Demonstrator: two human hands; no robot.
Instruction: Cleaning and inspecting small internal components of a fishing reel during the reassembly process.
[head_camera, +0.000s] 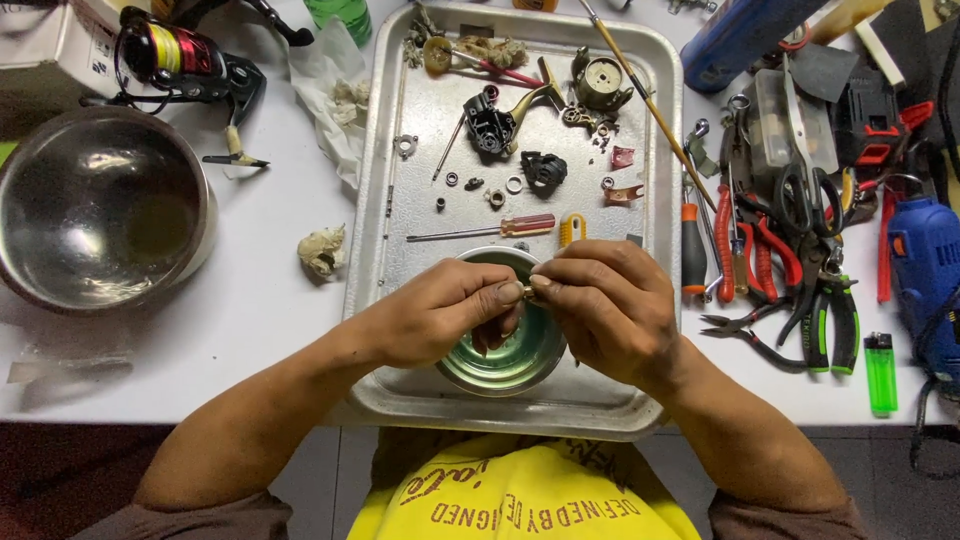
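My left hand (440, 315) and my right hand (610, 305) meet over a small green-tinted metal bowl (505, 365) at the near end of a steel tray (400, 260). Both hands pinch one tiny brass-coloured part (528, 291) between their fingertips. Most of that part is hidden by the fingers. Farther back on the tray lie a red-handled screwdriver (490, 228), a yellow clip (570, 228), a black reel body (490, 125) and several washers, rings and screws.
A large steel bowl (100, 205) stands at the left, with a fishing reel (185, 60) behind it. Crumpled tissue (322, 250) lies beside the tray. Pliers, scissors and screwdrivers (780, 260) crowd the right, with a green lighter (880, 372) and a blue power tool (925, 270).
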